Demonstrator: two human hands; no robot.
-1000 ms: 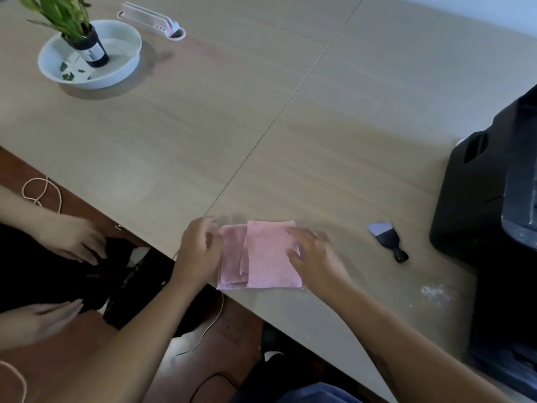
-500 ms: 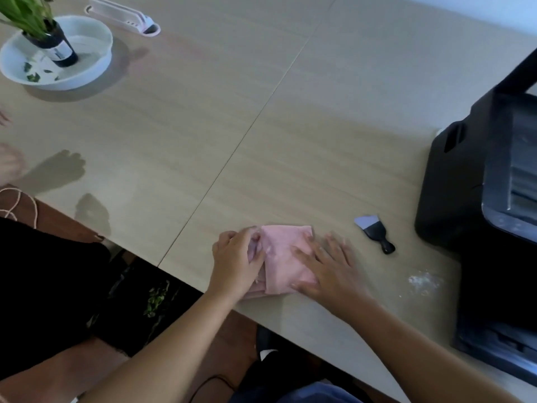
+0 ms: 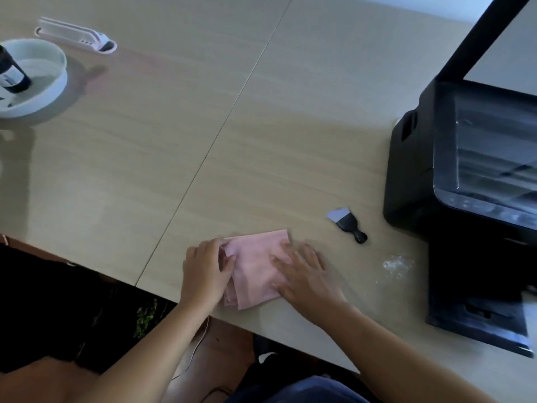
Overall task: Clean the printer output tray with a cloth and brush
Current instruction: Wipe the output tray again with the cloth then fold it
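A folded pink cloth point(image 3: 255, 266) lies near the table's front edge. My left hand point(image 3: 205, 273) rests on its left edge, fingers curled over the fold. My right hand point(image 3: 305, 274) presses flat on its right side with fingers spread. A small black brush point(image 3: 347, 223) with pale bristles lies on the table to the right of the cloth. The black printer point(image 3: 465, 175) stands at the right, its lid raised, and its output tray point(image 3: 476, 318) juts out toward me. A patch of white dust point(image 3: 396, 264) lies on the table by the tray.
A white bowl point(image 3: 43, 91) holding a dark bottle point(image 3: 11, 74) sits at the far left, with a pink-white holder point(image 3: 75, 36) behind it. A seam runs across the wooden table point(image 3: 203, 126). A thin cable hangs below the table edge.
The folded cloth has been flattened under both hands, and my right hand lies flat on it. The view has shifted right, showing more of the printer. Another person's hands at the left are gone.
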